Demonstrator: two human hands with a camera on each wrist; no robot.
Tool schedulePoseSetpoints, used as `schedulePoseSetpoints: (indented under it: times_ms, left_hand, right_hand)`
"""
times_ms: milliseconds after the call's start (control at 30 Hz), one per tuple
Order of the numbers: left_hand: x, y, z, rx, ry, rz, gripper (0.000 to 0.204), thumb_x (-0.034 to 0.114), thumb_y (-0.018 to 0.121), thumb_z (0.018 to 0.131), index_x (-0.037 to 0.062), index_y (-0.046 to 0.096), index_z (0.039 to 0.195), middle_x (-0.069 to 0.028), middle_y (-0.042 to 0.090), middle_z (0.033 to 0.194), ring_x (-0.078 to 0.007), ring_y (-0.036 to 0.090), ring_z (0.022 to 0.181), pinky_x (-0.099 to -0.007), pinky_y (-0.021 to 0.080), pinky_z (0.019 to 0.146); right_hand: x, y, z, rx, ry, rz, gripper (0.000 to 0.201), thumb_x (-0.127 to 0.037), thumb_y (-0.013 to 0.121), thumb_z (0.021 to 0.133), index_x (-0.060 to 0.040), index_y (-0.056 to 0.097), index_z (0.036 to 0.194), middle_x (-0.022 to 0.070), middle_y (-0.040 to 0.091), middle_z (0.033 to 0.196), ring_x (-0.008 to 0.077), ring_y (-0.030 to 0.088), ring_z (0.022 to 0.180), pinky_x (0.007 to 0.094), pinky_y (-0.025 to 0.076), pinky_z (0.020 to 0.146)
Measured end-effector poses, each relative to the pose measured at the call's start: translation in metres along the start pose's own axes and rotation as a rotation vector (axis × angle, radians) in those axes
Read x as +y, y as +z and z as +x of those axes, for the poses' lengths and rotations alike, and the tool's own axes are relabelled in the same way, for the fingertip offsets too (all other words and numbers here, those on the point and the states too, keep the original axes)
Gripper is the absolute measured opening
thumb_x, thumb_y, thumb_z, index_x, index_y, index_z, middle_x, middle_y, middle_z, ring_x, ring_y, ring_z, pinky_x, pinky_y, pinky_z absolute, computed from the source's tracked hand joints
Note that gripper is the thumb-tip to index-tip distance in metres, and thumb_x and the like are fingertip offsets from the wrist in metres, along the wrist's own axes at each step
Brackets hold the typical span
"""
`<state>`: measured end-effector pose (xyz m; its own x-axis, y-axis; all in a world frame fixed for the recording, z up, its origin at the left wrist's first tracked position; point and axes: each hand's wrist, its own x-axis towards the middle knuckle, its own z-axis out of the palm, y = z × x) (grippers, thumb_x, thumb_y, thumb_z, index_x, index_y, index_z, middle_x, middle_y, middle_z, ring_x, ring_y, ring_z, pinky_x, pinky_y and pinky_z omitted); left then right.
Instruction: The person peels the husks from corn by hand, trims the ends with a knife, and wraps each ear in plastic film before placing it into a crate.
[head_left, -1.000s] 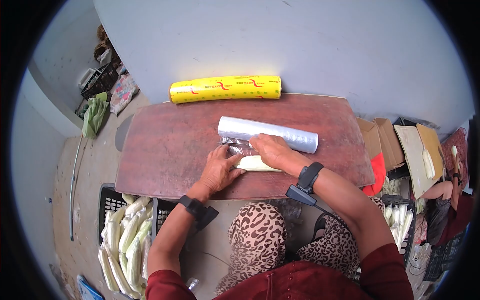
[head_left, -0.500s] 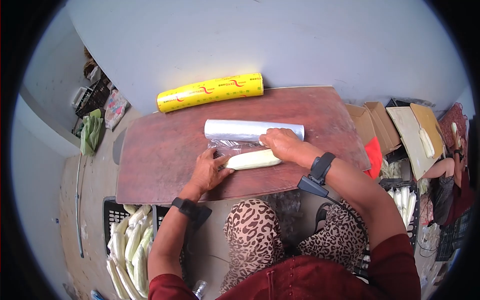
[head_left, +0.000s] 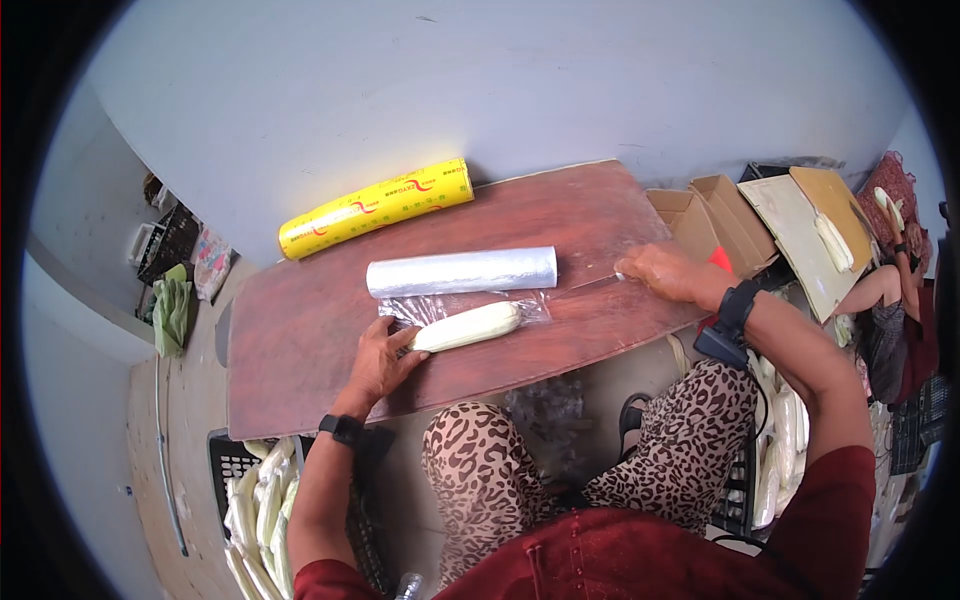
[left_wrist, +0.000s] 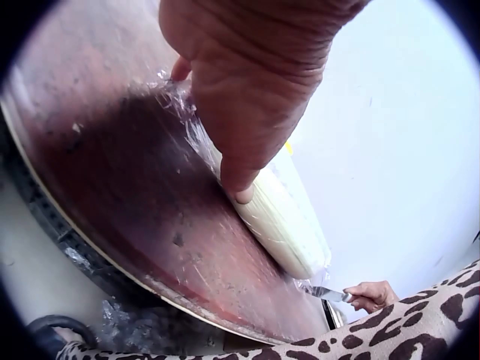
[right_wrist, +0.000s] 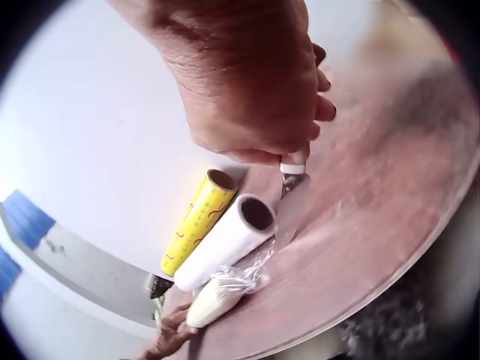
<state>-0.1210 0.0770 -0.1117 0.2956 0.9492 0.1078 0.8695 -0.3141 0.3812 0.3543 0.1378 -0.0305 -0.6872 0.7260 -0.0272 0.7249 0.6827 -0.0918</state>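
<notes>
A pale, husked ear of corn (head_left: 468, 327) lies on a sheet of clear cling film (head_left: 538, 306) drawn from the silvery film roll (head_left: 462, 271) behind it. My left hand (head_left: 375, 365) holds the corn's left end, thumb on its near side and fingers at the film. Off to the right, my right hand (head_left: 665, 272) grips a knife by its white handle. The knife's thin blade (left_wrist: 328, 293) points back toward the corn, low over the table. In the right wrist view the handle mostly disappears inside my fist (right_wrist: 247, 112).
A yellow printed roll (head_left: 377, 207) lies along the back of the reddish wooden table (head_left: 300, 340), by the wall. Crates of corn stand below at left (head_left: 232, 462) and right. Cardboard boxes (head_left: 705, 225) and another seated person (head_left: 890, 310) are on the right.
My right hand has moved right, away from the film and corn, to the table's right side with the knife. My left hand stays at the corn's end. The head view has shifted.
</notes>
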Motion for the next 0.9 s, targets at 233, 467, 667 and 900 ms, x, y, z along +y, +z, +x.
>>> schedulePoseSetpoints:
  times_ms: [233, 467, 667, 900]
  left_hand:
    - [0.017, -0.015, -0.003, 0.005, 0.085, 0.187, 0.068, 0.034, 0.077, 0.076, 0.0055, 0.052, 0.133, -0.0251, 0.049, 0.132, -0.0396, 0.046, 0.124, -0.0483, 0.037, 0.103]
    - [0.065, -0.014, 0.018, 0.016, 0.252, 0.007, 0.071, 0.031, 0.08, 0.073, 0.0016, 0.048, 0.129, -0.0222, 0.049, 0.13, -0.0408, 0.047, 0.12, -0.047, 0.039, 0.103]
    - [0.07, 0.007, 0.031, -0.027, 0.305, -0.02, 0.067, 0.026, 0.08, 0.073, 0.0018, 0.048, 0.127, -0.0217, 0.052, 0.125, -0.0412, 0.051, 0.115, -0.0456, 0.041, 0.101]
    - [0.073, 0.013, 0.043, -0.006, 0.21, -0.036, 0.061, 0.022, 0.08, 0.071, 0.0039, 0.052, 0.122, -0.0174, 0.058, 0.117, -0.037, 0.055, 0.11, -0.043, 0.045, 0.096]
  right_hand:
    - [0.036, -0.005, -0.029, -0.081, 0.1, 0.165, 0.008, -0.008, 0.061, 0.086, -0.0046, 0.065, 0.091, 0.0147, 0.065, 0.096, 0.0362, 0.061, 0.09, 0.045, 0.048, 0.077]
    - [0.034, 0.036, -0.015, -0.088, 0.15, 0.36, 0.013, -0.016, 0.065, 0.087, -0.0045, 0.066, 0.092, 0.0153, 0.064, 0.091, 0.0346, 0.06, 0.096, 0.0454, 0.046, 0.082]
    - [0.015, 0.035, -0.007, -0.234, 0.319, 0.093, 0.024, -0.02, 0.064, 0.088, -0.008, 0.064, 0.11, 0.0142, 0.059, 0.113, 0.0332, 0.051, 0.115, 0.0553, 0.039, 0.092]
    - [-0.051, 0.006, 0.048, -0.005, 0.223, 0.259, 0.053, -0.024, 0.063, 0.09, -0.0132, 0.043, 0.138, 0.0117, 0.043, 0.136, 0.0325, 0.039, 0.129, 0.057, 0.03, 0.104]
